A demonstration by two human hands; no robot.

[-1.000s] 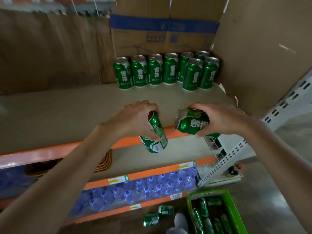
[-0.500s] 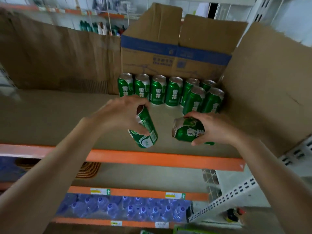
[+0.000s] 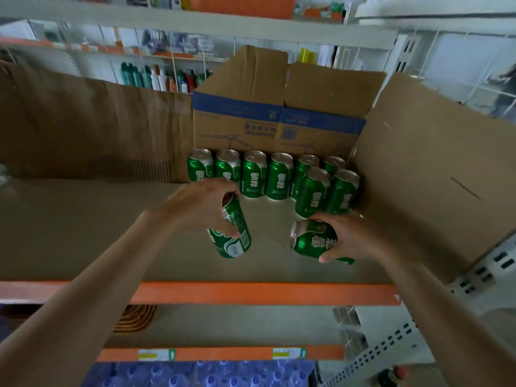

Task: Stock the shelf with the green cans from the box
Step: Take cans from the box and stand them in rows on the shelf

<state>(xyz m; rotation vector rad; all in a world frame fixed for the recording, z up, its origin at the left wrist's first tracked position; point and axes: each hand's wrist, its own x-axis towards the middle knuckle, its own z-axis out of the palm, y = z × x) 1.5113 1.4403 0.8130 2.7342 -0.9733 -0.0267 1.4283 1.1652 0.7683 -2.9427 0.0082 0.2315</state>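
Observation:
My left hand (image 3: 199, 203) grips a green can (image 3: 234, 236) from above, tilted with its bottom toward me, over the beige shelf (image 3: 83, 233). My right hand (image 3: 351, 237) holds a second green can (image 3: 311, 241) lying sideways, its top pointing left. Both hang just in front of several upright green cans (image 3: 279, 175) lined along the back of the shelf; two of these (image 3: 325, 192) stand in a second row at the right. The box the cans come from is out of view.
Brown cardboard (image 3: 92, 127) lines the shelf's back and right side (image 3: 435, 177); a blue-banded carton (image 3: 276, 118) stands behind the cans. An orange rail (image 3: 251, 293) edges the shelf front. Below are another shelf and blue water bottles (image 3: 195, 375). A white perforated upright (image 3: 474, 275) is at right.
Both hands with their cans have moved forward over the shelf, closer to the standing cans. My view has lifted, so the green box on the floor has dropped out of sight.

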